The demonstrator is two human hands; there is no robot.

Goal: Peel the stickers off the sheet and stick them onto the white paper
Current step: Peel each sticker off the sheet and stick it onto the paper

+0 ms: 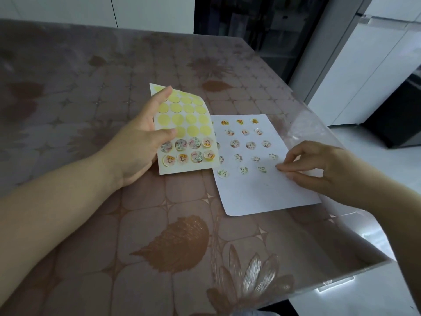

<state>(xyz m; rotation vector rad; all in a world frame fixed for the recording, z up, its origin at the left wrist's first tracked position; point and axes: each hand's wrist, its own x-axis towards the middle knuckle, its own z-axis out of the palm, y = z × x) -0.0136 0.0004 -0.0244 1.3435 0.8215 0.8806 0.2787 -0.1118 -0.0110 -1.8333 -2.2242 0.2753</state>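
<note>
While lifted off the table | sticker sheet pinched by left hand at its left edge | right hand fingertips pressed together on white paper near table's right edge, sticker underneath unclear

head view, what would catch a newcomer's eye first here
Most striking is the sticker sheet, held tilted up by the left hand mid-table: mostly bare yellow circles, with two rows of stickers left at the bottom. To its right the white paper lies flat, dotted with rows of stuck stickers, and the right hand pinches at its right edge. Under it all, the table is brown with a shell pattern.
</note>
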